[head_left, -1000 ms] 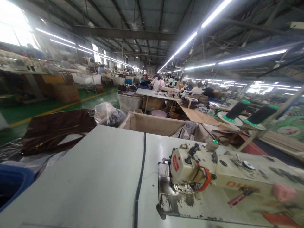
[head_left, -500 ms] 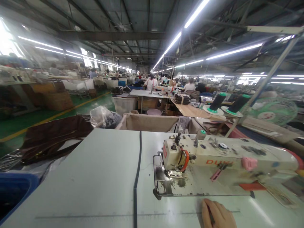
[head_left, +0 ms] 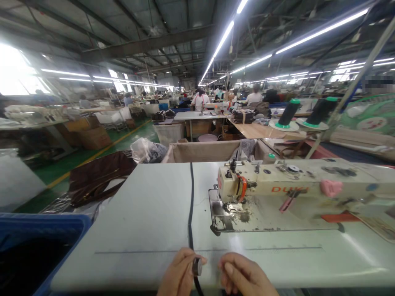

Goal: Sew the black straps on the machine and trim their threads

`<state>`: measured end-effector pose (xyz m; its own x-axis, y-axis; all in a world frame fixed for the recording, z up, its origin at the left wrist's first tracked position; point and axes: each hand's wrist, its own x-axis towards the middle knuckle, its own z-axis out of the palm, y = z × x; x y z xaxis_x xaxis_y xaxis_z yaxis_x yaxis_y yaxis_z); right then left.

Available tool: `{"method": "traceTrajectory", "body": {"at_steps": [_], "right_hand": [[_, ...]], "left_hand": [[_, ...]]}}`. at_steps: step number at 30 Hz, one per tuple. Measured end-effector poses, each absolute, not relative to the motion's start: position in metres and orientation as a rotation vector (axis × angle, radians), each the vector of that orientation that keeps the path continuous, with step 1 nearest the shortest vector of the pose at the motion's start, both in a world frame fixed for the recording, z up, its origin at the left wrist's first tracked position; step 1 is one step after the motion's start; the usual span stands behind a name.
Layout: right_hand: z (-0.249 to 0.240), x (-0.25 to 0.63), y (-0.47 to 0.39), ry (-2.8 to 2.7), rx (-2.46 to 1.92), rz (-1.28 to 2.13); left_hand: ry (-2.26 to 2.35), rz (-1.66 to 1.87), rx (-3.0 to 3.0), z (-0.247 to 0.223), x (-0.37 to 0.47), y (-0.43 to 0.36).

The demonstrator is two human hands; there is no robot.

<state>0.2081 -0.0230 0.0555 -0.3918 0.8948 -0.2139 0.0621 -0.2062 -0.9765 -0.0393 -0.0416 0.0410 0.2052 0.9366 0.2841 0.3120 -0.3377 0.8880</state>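
Observation:
My left hand (head_left: pixel 177 273) is closed at the front edge of the white sewing table (head_left: pixel 148 205), its fingers gripping a small dark round piece (head_left: pixel 197 267) with a greyish flat face. A long narrow black strip (head_left: pixel 191 197) lies from the far edge of the table down to this hand, and its end hangs past the front edge. Close on the right is my right hand (head_left: pixel 245 273), fingers curled together; whatever they hold, if anything, is hidden. Beyond it stands a sewing machine (head_left: pixel 265 189) with an oil-stained metal plate under its needle area.
A blue bin (head_left: pixel 83 224) with dark contents stands at the left. Brown fabric (head_left: pixel 101 174) lies beside the table. Behind the table is a beige cloth-lined container (head_left: pixel 203 152). Two black thread cones (head_left: pixel 288 113) stand at the back right. People sit at machines farther away.
The view has shifted, with the table lower left-to-right. My left hand has come into view at the strip with the round piece. My right hand has moved left toward it.

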Motion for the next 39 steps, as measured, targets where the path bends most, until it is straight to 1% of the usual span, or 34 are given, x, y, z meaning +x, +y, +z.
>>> {"method": "traceTrajectory", "body": {"at_steps": [3,6,9,14,18,20,23,26,30,32,34,39], "right_hand": [[0.061,0.199,-0.028,-1.227,-1.054,1.878],[0.062,0.198,-0.029,-1.032,-1.011,1.911],[0.058,0.201,-0.029,-0.943,-0.985,1.913],[0.031,0.207,-0.029,-0.82,-0.978,1.881],[0.004,0.21,-0.024,-0.816,-0.959,1.933],[0.001,0.209,-0.024,-0.802,-0.91,1.949],[0.017,0.206,-0.027,-0.785,-0.809,1.982],[0.042,0.202,-0.031,-0.72,-0.851,1.937],[0.067,0.21,-0.028,-0.62,-1.038,1.742],[0.077,0.223,-0.023,-0.715,-1.169,1.581],[0.091,0.242,-0.016,-0.856,-1.269,1.403],[0.146,0.296,0.004,-1.06,-1.348,1.099]], "left_hand": [[1.149,1.212,2.087,0.034,-0.022,-0.023],[1.134,1.212,2.451,0.03,-0.009,-0.012],[1.124,1.124,2.667,0.031,-0.003,-0.007],[1.003,1.156,2.673,0.03,-0.001,-0.001],[0.86,1.193,2.729,0.032,0.001,0.002],[0.83,1.187,2.757,0.033,0.002,0.003],[0.851,1.187,2.726,0.032,0.002,0.001],[0.948,1.252,2.503,0.025,0.002,-0.004],[1.207,1.282,1.742,0.021,0.005,-0.01],[1.204,1.242,1.357,0.025,0.006,-0.009],[1.155,1.235,1.092,0.031,0.005,-0.005],[1.023,1.326,0.693,0.035,-0.021,0.011]]}}
